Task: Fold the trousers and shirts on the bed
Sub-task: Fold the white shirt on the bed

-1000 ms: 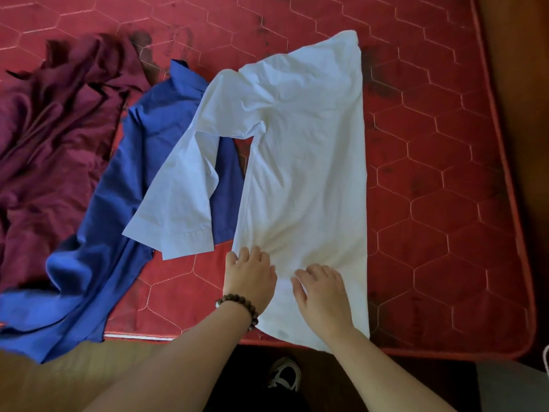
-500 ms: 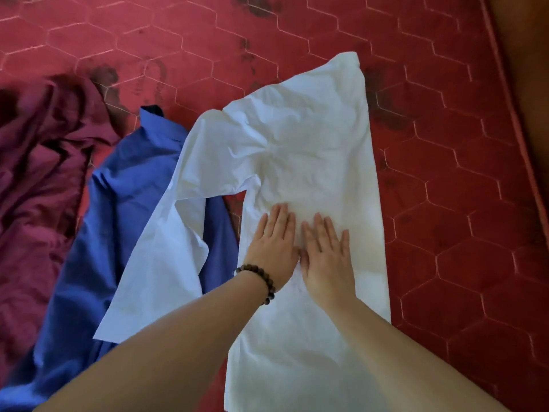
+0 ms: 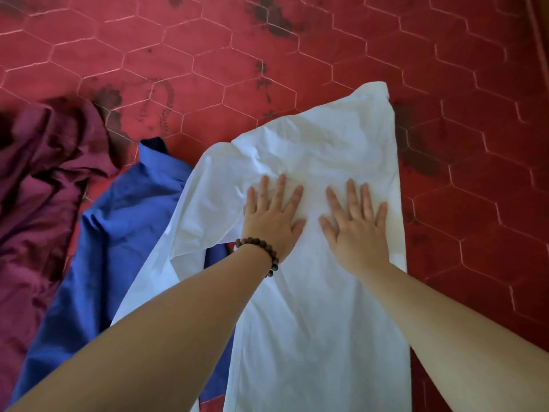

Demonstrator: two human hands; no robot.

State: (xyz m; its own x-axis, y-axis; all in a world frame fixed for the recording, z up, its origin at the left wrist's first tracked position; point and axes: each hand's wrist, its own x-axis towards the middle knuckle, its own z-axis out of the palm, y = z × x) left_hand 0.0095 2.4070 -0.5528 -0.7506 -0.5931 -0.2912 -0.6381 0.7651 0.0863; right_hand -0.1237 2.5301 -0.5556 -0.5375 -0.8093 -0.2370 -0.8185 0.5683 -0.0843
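Note:
A white shirt [image 3: 320, 307] lies lengthwise on the red quilted mattress [image 3: 208, 60], folded in half along its length, one sleeve hanging off to the left. My left hand [image 3: 271, 217], a bead bracelet on its wrist, presses flat on the upper part of the shirt with fingers spread. My right hand [image 3: 355, 224] presses flat beside it, a little to the right, fingers straight too. A blue shirt [image 3: 118, 233] lies spread out partly under the white sleeve. A crumpled maroon garment [image 3: 38, 197] sits at the far left.
The mattress's right edge [image 3: 539, 40] with its piping runs down the far right. Dark stains mark the mattress beyond the white shirt. Bare mattress stretches above and to the right of the shirt.
Both hands have slid up the white shirt from its lower end toward the shoulders, and have spread apart from each other. The view has moved further over the bed.

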